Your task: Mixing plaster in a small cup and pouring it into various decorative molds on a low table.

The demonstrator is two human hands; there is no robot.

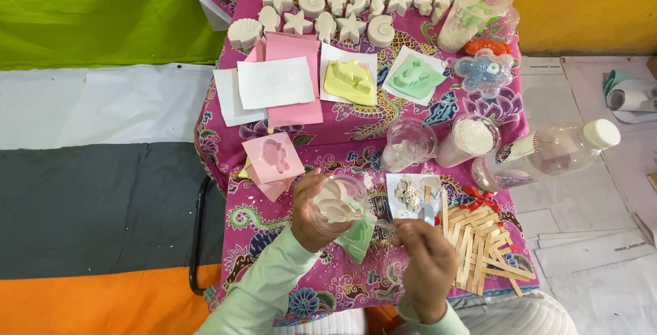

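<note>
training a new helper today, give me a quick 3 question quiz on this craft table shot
1. True or false: the left hand holds a clear plastic cup tilted over a green mould.
2. Which lies just right of the right hand? A) white shell casts B) wooden sticks C) pink mould
3. Fill in: the clear bottle with the white cap lies on its ____.

Key
1. True.
2. B: the wooden sticks are piled there; the white shell casts sit at the far end of the table and the pink mould is to the left.
3. Side.
</note>
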